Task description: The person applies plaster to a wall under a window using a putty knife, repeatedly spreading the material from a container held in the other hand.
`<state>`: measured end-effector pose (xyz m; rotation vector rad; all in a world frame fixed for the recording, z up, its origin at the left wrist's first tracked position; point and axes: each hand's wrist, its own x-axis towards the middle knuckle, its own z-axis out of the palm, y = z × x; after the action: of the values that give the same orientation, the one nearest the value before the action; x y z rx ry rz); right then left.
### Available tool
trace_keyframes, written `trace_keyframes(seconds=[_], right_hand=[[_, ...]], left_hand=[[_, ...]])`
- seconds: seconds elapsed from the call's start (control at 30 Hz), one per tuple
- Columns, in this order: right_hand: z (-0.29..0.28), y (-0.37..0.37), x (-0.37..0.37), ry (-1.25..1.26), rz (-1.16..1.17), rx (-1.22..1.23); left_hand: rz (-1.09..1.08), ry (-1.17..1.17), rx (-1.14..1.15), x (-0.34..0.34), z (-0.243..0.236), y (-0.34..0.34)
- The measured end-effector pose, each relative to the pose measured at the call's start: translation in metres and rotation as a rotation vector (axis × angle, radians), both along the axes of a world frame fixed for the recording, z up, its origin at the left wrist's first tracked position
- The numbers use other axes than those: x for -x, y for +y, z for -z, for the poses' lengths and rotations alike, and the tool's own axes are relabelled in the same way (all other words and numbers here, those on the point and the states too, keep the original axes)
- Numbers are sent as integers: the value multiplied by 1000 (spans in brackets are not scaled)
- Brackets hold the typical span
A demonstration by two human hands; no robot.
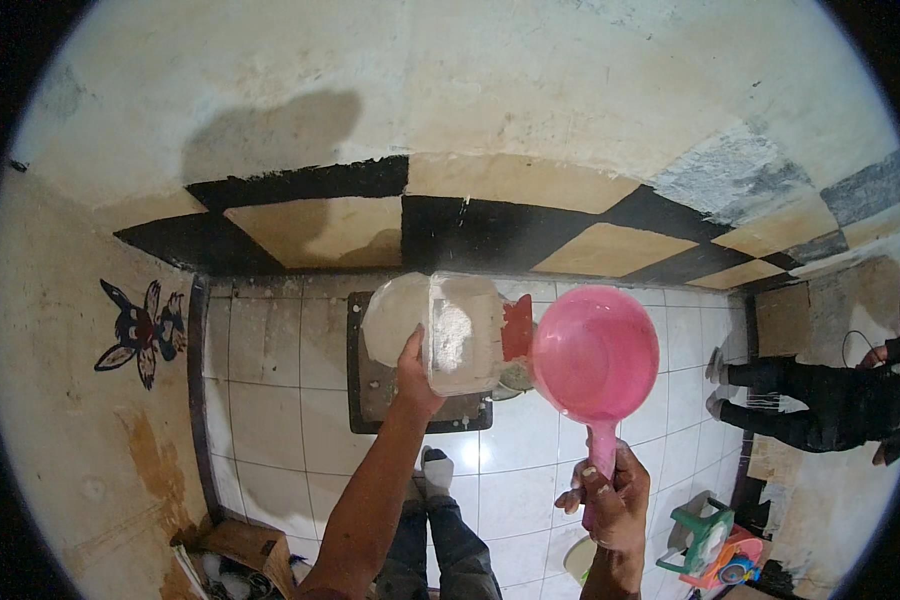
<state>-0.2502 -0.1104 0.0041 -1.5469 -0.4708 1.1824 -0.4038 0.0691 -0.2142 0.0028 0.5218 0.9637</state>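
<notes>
My left hand (419,376) grips the near left side of a clear plastic tub (467,335) with a pale, whitish coating or filling. My right hand (612,497) is wrapped round the handle of a pink water dipper (597,350), its round bowl facing up; whether liquid lies in it I cannot tell. Between tub and dipper shows a flat red piece (516,328), partly hidden. Left of the tub is a round whitish container (390,322), over a dark square board (375,405) on the floor. Part of a small round vessel (516,378) shows beneath the tub.
A wall painted in black and tan checks (470,232) rises ahead over the white tiled floor (260,420). To the right stands another person (810,400) in dark clothes. A green stool (703,540) is at the lower right, a cardboard box (240,548) at the lower left.
</notes>
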Motion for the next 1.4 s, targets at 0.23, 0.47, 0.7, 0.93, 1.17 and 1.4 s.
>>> trace_keyframes(seconds=[0.23,0.47,0.7,0.93,1.17,1.4], right_hand=[[-2,10,11,102,-76,-42],[-10,25,32,60,-143,61],[-15,31,41,126,-117,94],[-11,30,43,119,-128,68],[-10,30,45,105,-117,76],[-11,31,47,38,-147,93]], left_hand=[[19,-8,88,-9,-6,-4],[-7,1,79,-11,10,-6],[1,-18,87,-11,14,-9],[-19,-18,73,-7,20,-9],[-27,-25,30,-3,18,-7],[-28,-66,22,0,10,-4]])
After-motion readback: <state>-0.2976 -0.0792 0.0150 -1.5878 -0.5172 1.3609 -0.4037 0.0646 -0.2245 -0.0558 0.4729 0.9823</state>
